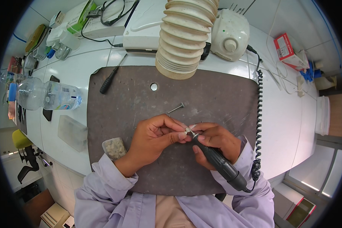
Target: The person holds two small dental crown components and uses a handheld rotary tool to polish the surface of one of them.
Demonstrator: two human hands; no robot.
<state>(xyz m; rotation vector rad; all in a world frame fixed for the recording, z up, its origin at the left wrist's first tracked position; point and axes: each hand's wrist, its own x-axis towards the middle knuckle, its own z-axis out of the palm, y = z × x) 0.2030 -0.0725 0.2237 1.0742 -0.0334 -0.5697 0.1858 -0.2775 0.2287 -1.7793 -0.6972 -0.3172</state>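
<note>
A single head-worn fisheye view looks steeply down from above the person, facing forward over the dark mat, with the left hand and right hand near its middle. It sits fairly close, yet spans the white bench, whose edges bend toward the black rim.

A workshop or small lab: a screwdriver lies on the mat, a rotary tool is above it, a ribbed hose overhangs its far edge.

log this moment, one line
left hand: pinching small whitish piece | right hand: gripping black cylindrical handpiece, tip at piece | brown flat mat: beneath
</note>
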